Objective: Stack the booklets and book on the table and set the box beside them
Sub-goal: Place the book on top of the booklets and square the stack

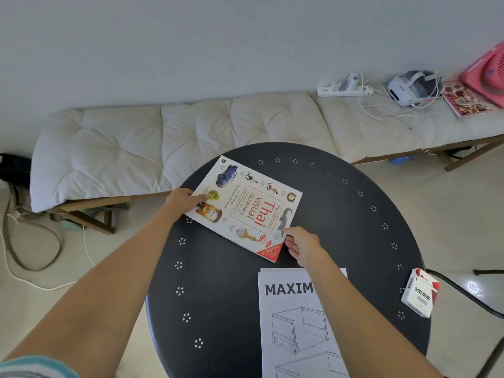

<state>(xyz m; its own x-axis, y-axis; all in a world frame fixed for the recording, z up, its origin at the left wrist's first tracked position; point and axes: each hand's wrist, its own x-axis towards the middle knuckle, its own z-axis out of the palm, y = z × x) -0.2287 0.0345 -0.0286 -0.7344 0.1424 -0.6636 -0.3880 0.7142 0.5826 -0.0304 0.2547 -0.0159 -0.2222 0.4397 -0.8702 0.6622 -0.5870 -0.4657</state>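
Observation:
A white picture-dictionary book (pixel 245 205) lies tilted on the far half of the round black table (pixel 341 227). My left hand (pixel 183 201) grips its left edge, thumb on the cover. My right hand (pixel 300 244) holds its near right corner by the red triangle. White booklets (pixel 289 323) with a furniture drawing and large black letters lie at the table's near edge, partly under my right forearm. A small white and red box (pixel 420 293) stands near the right rim.
A cushioned bench (pixel 191 137) runs behind the table along the wall, holding a power strip (pixel 343 88), a white headset (pixel 409 87), a magazine (pixel 467 100) and a pink fan (pixel 488 75). Cords and a strap lie on the floor at left. A black chair frame (pixel 471 296) stands at right.

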